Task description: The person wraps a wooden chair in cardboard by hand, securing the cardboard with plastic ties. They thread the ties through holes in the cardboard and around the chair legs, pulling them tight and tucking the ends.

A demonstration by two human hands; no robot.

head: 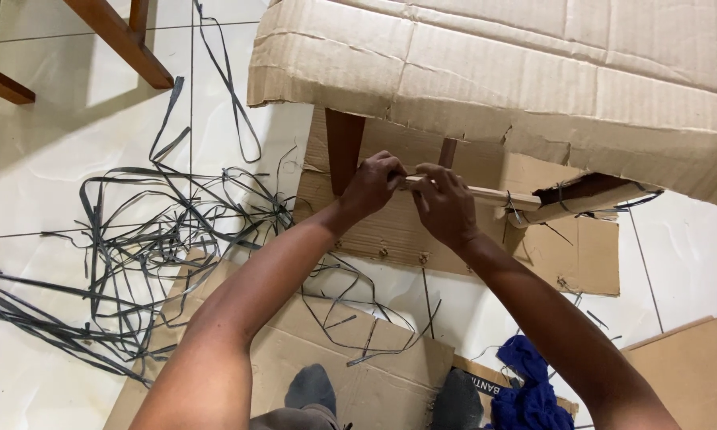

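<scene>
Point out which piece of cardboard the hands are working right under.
The big creased cardboard sheet draped over the wooden furniture, top right. Both the left hand and right hand grip a wooden rail below its torn edge; other pieces lie flat on the floor.

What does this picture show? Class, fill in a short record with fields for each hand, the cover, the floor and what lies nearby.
left hand: left hand grips one end of a pale wooden slat
right hand: right hand pinches the same slat beside it
cover: torn cardboard sheet draped over dark wooden legs
floor: white tiles
nearby: tangle of black plastic strapping; blue cloth; flat cardboard
</scene>
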